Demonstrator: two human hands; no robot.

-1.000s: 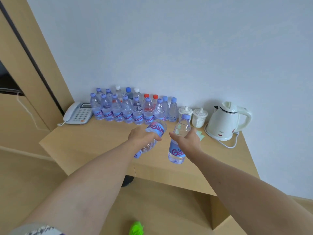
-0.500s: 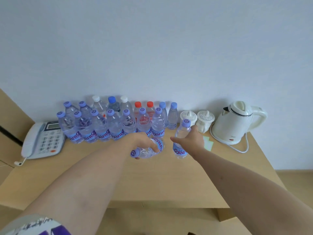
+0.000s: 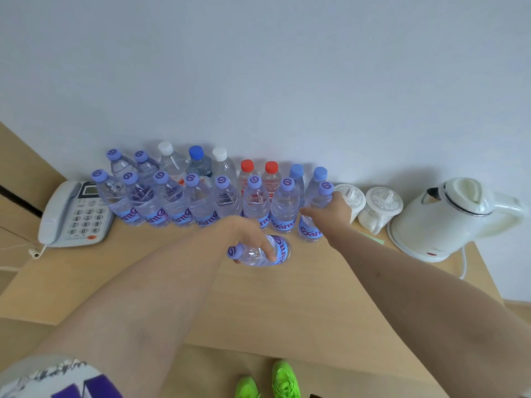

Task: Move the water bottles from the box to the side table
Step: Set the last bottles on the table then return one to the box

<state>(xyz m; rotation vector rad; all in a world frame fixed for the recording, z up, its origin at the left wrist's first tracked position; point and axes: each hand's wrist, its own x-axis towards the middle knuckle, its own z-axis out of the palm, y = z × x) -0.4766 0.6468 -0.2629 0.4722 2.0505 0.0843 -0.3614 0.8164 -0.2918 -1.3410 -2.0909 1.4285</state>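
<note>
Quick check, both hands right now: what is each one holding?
Left hand: grips a tilted water bottle above the side table.
Right hand: holds an upright bottle at the right end of the front row.

On the side table (image 3: 287,305), two rows of bottles (image 3: 201,202) stand against the wall, between a telephone (image 3: 71,216) at left and two lidded cups (image 3: 379,208) at right. A kettle (image 3: 442,219) sits right of the cups.
</note>
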